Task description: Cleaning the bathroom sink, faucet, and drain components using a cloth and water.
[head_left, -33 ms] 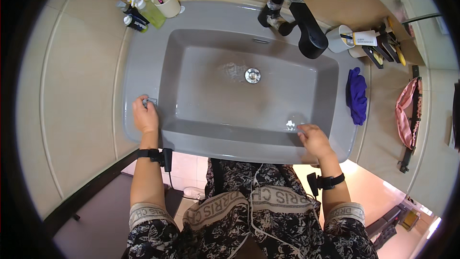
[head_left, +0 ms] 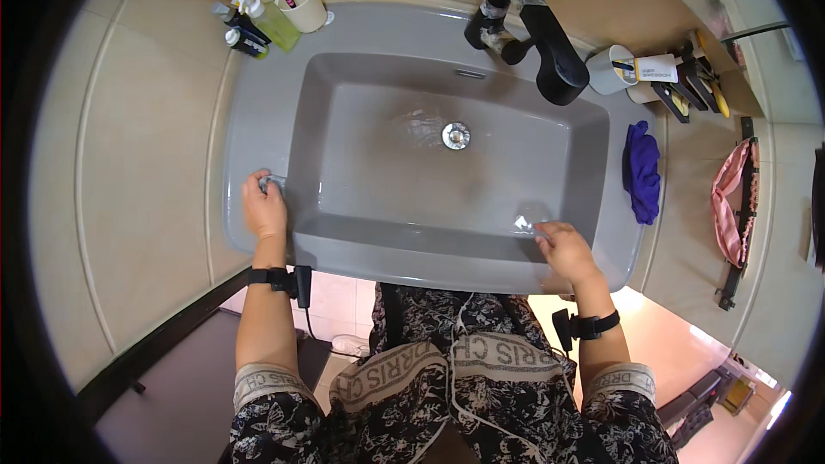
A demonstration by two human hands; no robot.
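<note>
Left hand (head_left: 264,206): fingers curled over a small grey piece (head_left: 272,181) on the left rim of the sink (head_left: 387,273). Contact looks likely; I cannot tell from here whether thumb and finger pinch it. The piece reads as glossy, perhaps translucent; shape mostly hidden.

Right hand (head_left: 565,251): fingers bent, tips over the basin near its front right corner, just beside a bright glint (head_left: 523,223) that could be water or something clear. Cannot tell if the fingertips are pressed together or on anything.

Change: next to none. Both hands keep their places against the last frame; my whole view has slid very slightly. I judge the work at the sink no further along.

Outward: basin smooth, grey, a rounded rectangle with a wet sheen; round shiny metal drain (head_left: 455,136) toward the back edge. Matte black angular tap (head_left: 554,51) overhangs the back right corner. Crumpled purple cloth (head_left: 641,174), soft and folded, on the right rim. Pale cup (head_left: 303,9) and soft-looking green bottle (head_left: 277,27) at the back left corner.
</note>
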